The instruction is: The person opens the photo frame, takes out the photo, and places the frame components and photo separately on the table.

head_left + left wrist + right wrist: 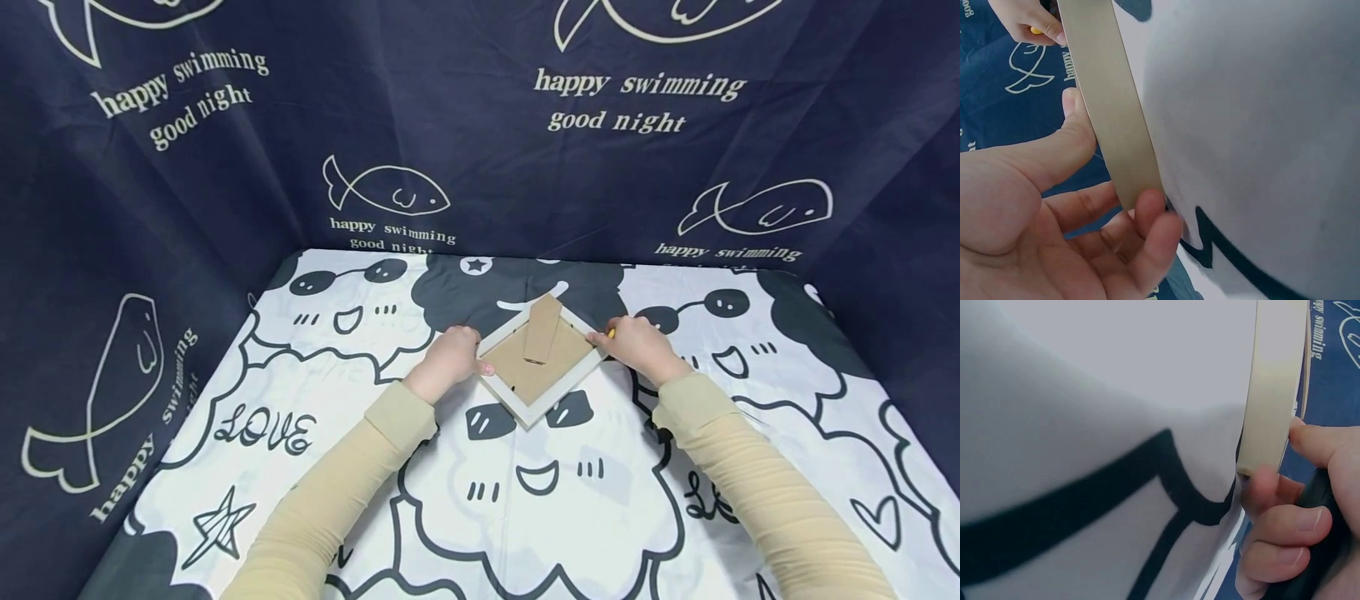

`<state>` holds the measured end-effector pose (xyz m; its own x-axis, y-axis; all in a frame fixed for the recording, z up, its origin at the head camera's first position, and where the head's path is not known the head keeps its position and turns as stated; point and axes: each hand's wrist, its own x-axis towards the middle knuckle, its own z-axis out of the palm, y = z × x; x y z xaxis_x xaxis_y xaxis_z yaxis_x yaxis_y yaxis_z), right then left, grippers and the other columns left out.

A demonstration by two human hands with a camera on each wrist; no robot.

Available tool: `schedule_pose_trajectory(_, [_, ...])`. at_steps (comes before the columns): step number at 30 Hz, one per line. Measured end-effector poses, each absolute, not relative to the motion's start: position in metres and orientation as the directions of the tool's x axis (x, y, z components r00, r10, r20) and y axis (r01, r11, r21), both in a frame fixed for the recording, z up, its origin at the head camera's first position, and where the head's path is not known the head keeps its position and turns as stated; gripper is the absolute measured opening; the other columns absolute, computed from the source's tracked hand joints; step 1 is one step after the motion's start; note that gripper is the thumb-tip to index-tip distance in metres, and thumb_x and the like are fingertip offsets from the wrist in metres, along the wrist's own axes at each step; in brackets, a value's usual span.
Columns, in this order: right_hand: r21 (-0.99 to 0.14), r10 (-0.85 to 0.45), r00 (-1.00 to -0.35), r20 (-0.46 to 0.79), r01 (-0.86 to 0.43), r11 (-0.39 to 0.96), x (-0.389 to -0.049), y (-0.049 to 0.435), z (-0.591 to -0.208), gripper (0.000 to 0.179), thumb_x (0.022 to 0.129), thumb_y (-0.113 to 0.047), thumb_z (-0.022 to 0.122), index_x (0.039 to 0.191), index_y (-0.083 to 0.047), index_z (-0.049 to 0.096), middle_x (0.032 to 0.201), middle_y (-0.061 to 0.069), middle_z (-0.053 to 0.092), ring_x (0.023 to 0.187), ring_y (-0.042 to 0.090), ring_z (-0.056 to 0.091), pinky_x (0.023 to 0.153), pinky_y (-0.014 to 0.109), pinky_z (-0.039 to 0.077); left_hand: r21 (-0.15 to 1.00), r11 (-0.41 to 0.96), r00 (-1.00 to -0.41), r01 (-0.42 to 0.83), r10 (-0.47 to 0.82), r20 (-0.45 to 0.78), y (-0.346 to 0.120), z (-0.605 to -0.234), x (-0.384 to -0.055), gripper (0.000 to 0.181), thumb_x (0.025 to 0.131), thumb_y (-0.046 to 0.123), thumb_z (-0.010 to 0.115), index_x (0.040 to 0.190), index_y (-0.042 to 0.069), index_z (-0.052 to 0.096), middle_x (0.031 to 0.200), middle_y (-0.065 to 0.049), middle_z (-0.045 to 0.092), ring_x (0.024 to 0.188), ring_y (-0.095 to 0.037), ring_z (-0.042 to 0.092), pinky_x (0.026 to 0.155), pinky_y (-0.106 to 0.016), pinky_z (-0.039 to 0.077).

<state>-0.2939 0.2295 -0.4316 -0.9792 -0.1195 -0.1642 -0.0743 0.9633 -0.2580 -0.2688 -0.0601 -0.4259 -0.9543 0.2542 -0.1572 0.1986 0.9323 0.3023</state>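
A white-edged picture frame (pixel 558 367) lies back side up and turned like a diamond, its brown cardboard easel leg (pixel 542 332) at the far corner. At its left corner, my left hand (pixel 452 360) grips the edge, thumb on the back and fingers around the side. My right hand (pixel 637 343) pinches the opposite corner. Tucked in the right palm is a black handle (pixel 1327 550); a yellow bit (pixel 611 333) shows by the same hand, and the kind of tool cannot be made out. The frame's front is hidden.
A cloth with cartoon sheep (pixel 536 508) covers the table. Dark blue curtains (pixel 495 125) with fish drawings and lettering hang at the back and both sides.
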Motion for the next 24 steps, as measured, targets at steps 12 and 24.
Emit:
schedule_pose_trajectory(12, [-0.349, -0.145, -0.967, -0.210, -0.065, 0.935, -0.299, 0.233, -0.438, 0.056, 0.094, -0.042, 0.051, 0.116, 0.009, 0.056, 0.058, 0.003, 0.062, 0.056, 0.016, 0.059, 0.058, 0.032, 0.045, 0.366, 0.902, -0.944, 0.228, 0.296, -0.143, -0.065, -0.430, -0.269, 0.050, 0.076, 0.038, 0.076, 0.105, -0.001, 0.066, 0.102, -0.014, 0.066, 0.091, -0.025, 0.058, 0.083, -0.037, 0.049])
schedule_pose_trajectory(24, [-0.335, -0.226, -0.949, -0.220, -0.144, 0.931, -0.298, 0.233, -0.431, 0.039, 0.092, -0.032, 0.052, 0.103, 0.005, 0.059, 0.057, 0.001, 0.061, 0.055, 0.014, 0.058, 0.055, 0.029, 0.043, 0.451, 0.867, -0.941, 0.214, 0.306, -0.143, -0.070, -0.430, -0.273, 0.049, 0.074, 0.037, 0.079, 0.099, -0.004, 0.067, 0.096, -0.015, 0.067, 0.085, -0.025, 0.059, 0.073, -0.033, 0.050])
